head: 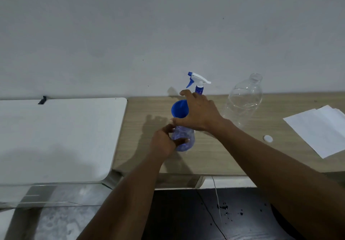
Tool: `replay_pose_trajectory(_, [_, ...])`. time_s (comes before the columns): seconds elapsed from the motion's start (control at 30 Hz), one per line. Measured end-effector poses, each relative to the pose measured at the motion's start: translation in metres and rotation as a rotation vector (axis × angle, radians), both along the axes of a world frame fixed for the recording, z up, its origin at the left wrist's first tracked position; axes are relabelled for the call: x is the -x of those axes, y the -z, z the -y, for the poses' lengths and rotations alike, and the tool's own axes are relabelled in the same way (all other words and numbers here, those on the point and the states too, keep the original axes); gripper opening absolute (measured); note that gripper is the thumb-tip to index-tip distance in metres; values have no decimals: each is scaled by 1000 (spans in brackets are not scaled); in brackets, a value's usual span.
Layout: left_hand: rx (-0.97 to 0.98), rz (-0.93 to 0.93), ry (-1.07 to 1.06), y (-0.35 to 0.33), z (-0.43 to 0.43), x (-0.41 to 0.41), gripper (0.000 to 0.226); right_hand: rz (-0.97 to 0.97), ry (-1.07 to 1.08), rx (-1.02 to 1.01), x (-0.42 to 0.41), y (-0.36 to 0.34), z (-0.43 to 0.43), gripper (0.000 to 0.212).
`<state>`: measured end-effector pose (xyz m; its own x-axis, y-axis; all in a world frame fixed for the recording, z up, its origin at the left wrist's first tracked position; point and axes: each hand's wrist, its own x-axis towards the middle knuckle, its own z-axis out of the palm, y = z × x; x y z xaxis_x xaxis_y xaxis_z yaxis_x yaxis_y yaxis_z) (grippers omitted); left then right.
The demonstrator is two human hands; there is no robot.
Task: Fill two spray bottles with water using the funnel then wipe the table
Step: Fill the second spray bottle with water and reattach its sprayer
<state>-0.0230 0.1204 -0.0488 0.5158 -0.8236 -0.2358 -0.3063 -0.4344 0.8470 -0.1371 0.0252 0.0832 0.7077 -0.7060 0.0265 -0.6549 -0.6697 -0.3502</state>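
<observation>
A blue translucent spray bottle (183, 140) stands on the wooden table (214, 157) with a blue funnel (178, 108) sitting in its neck. My left hand (164, 142) grips the bottle's body from the left. My right hand (197, 111) holds the funnel's rim from the right. Behind my right hand stands a second spray bottle; only its white and blue trigger head (198, 80) shows. A clear, empty-looking plastic bottle (244, 98) without cap stands at the right.
A small white cap (268, 138) lies on the wood right of the bottles. White paper sheets (317, 129) lie at the far right. A white table (56, 137) adjoins on the left. Wall runs behind; dark floor with wet spots below.
</observation>
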Motion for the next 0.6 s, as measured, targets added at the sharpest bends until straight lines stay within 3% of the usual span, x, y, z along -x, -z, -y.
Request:
replay_pose_trajectory(0.07, [8, -18, -1, 0, 1, 0, 76, 50, -16, -50, -1, 1, 2, 89])
replay_pose_trajectory(0.13, [7, -31, -4, -1, 0, 0, 74, 92, -15, -42, 0, 1, 2, 86])
replay_pose_trajectory(0.27, [18, -36, 3, -2, 1, 0, 84, 39, -25, -23, 1, -2, 3, 80])
replay_pose_trajectory(0.47, [5, 48, 30, -3, -1, -3, 65, 88, 7, -182, 9, -16, 14, 67])
replay_pose_trajectory(0.6, [41, 74, 22, -5, -4, -4, 55, 285, 170, -471, 19, -5, 18, 45])
